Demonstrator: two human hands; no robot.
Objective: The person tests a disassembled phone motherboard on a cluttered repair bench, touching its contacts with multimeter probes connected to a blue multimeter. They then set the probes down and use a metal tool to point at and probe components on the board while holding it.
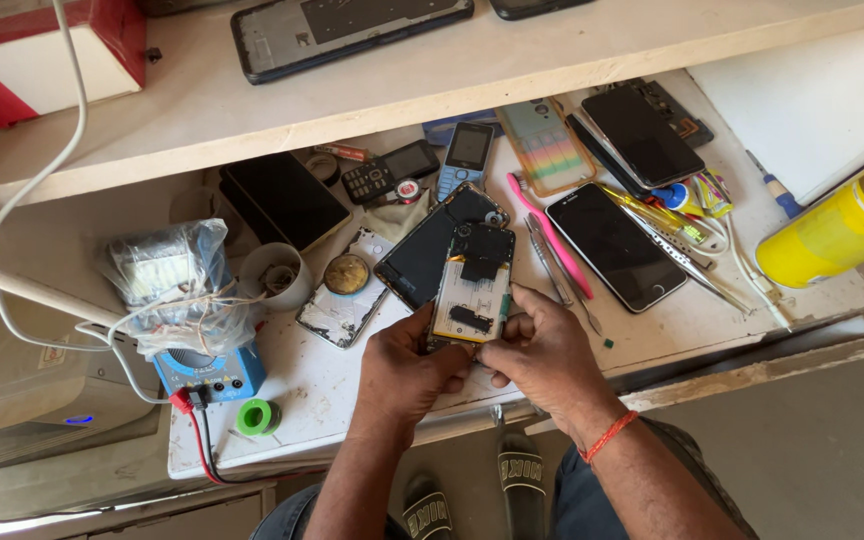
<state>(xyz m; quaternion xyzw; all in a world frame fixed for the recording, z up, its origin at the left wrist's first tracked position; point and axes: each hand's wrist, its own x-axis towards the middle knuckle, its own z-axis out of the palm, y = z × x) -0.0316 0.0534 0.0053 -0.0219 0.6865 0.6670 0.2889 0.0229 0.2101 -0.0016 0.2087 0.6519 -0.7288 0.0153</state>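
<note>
Opened phone held in both hands over the bench edge, its back cover already off.

The left hand (407,365) grips the lower left corner of the phone (472,290), fingers curled under it; the right hand (542,350) grasps the lower right edge, thumb pressed near the bottom of the frame. The phone stands tilted up from the hands, its insides facing up: battery and board show, so opening is done, while the inner parts look to be in place and nothing seems lifted out yet. Just left of the left hand lies a loose back cover (337,305). Just past the right hand lie tweezers (549,262) and a pink brush (552,235), both untouched, with a whole black phone (617,245) beyond them. Far left of the hands sits a blue meter (207,375).
</note>
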